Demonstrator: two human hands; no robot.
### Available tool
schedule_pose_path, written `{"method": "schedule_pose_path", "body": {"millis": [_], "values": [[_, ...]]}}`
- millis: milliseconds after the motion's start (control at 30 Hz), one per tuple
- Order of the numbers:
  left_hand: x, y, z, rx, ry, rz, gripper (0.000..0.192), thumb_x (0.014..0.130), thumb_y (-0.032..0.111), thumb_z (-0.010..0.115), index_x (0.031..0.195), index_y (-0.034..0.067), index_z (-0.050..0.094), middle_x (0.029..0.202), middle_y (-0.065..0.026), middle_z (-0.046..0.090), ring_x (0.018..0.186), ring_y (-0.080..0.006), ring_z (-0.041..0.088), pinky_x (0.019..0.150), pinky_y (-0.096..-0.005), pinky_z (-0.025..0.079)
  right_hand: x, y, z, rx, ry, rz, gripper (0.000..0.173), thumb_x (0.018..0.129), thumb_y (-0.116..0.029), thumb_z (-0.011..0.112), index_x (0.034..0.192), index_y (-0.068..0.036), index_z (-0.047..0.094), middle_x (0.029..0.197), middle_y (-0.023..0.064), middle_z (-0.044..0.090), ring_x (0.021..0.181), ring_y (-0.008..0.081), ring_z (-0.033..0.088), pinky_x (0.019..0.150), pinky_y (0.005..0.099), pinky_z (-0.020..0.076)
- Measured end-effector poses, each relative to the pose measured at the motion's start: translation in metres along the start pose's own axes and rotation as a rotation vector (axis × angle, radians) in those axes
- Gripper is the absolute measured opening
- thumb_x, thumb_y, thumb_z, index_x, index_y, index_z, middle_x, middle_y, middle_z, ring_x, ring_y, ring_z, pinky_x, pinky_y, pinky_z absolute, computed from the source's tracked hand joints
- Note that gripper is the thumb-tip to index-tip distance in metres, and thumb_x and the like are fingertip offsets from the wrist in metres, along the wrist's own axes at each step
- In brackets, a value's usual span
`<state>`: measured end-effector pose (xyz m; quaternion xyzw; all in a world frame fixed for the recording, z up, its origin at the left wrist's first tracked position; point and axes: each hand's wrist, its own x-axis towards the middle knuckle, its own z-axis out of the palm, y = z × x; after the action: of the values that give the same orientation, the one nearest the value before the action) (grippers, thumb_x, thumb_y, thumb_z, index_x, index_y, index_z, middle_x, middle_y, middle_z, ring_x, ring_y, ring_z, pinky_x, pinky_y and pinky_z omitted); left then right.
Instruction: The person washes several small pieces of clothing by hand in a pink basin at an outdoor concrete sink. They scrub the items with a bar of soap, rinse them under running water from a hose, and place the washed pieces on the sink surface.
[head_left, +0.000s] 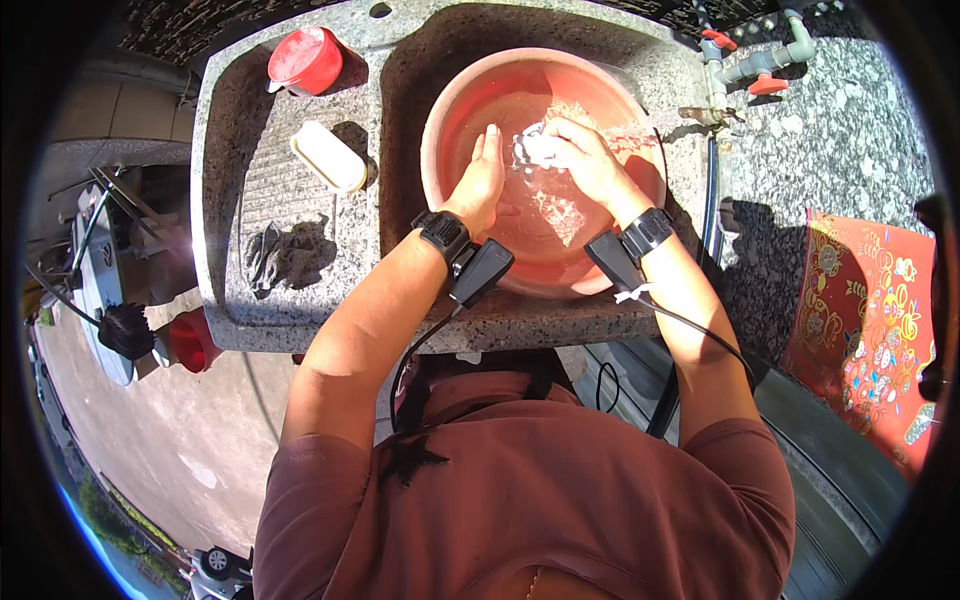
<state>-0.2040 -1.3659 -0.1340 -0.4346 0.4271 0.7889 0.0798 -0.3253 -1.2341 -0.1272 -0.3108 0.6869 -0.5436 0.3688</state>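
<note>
A round reddish plastic basin (480, 82) with water in it stands in the right bowl of a speckled stone sink (525, 330). My right hand (589, 161) grips a small, wet white-and-dark cloth (536, 148) over the middle of the basin. To the cloth's left, my left hand (480, 176) is held on edge with its fingers extended, pointing away from me, and nothing shows in its grasp. The underside of that hand is close to the water; whether it touches cannot be told. Both wrists wear black straps with small black devices and cables.
The ribbed left side of the sink holds a red plastic cup (304, 61), a cream oval dish (328, 156) and a crumpled dark cloth (276, 259). A metal tap (705, 115) and pipes with red valve handles (766, 84) are at the right. A red patterned sheet (862, 330) lies beyond.
</note>
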Motion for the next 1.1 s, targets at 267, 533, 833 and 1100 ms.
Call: {"method": "schedule_pose_path", "body": {"millis": [267,533,833,1100], "values": [[0.011,0.005,0.009,-0.089,-0.157,0.226,0.024,0.093,0.036,0.06,0.098,0.013,0.058,0.082,-0.0022,0.059,0.071,-0.0146,0.057,0.059,-0.0318,0.048,0.012,-0.047,0.066,-0.385,0.332,-0.248,0.035,0.093,-0.035,0.058,0.079,-0.003,0.06,0.072,0.0192,0.063,0.071,0.037,0.063,0.062,0.0419,0.0494],[0.001,0.018,-0.021,0.825,-0.091,0.751,0.044,0.091,0.02,0.063,0.127,-0.002,0.051,0.112,-0.0232,0.058,0.095,-0.0305,0.063,0.082,-0.0374,0.054,-0.011,0.067,-0.073,-0.834,0.362,0.526,0.059,0.089,-0.051,0.054,0.133,-0.012,0.052,0.129,0.026,0.055,0.12,0.0393,0.053,0.102,0.0451,0.0422],[-0.028,-0.029,-0.08,0.225,0.074,-0.056,0.06,0.091,0.026,0.066,0.136,0.001,0.034,0.133,-0.0166,0.049,0.123,-0.0315,0.049,0.1,-0.0536,0.041,-0.072,0.036,-0.026,-0.546,0.033,0.015,0.038,0.091,-0.019,0.063,0.128,-0.01,0.061,0.127,0.0134,0.059,0.127,0.0312,0.047,0.106,0.0424,0.0387],[-0.036,0.028,-0.059,0.214,-0.069,0.002,0.04,0.099,0.032,0.051,0.125,0.002,0.046,0.109,-0.0135,0.055,0.102,-0.0276,0.057,0.092,-0.0589,0.046,-0.097,-0.008,0.089,-0.861,-0.299,0.163,0.091,0.077,-0.041,0.076,0.146,-0.005,0.03,0.139,0.027,0.042,0.127,0.0422,0.045,0.104,0.0486,0.0408]]}}
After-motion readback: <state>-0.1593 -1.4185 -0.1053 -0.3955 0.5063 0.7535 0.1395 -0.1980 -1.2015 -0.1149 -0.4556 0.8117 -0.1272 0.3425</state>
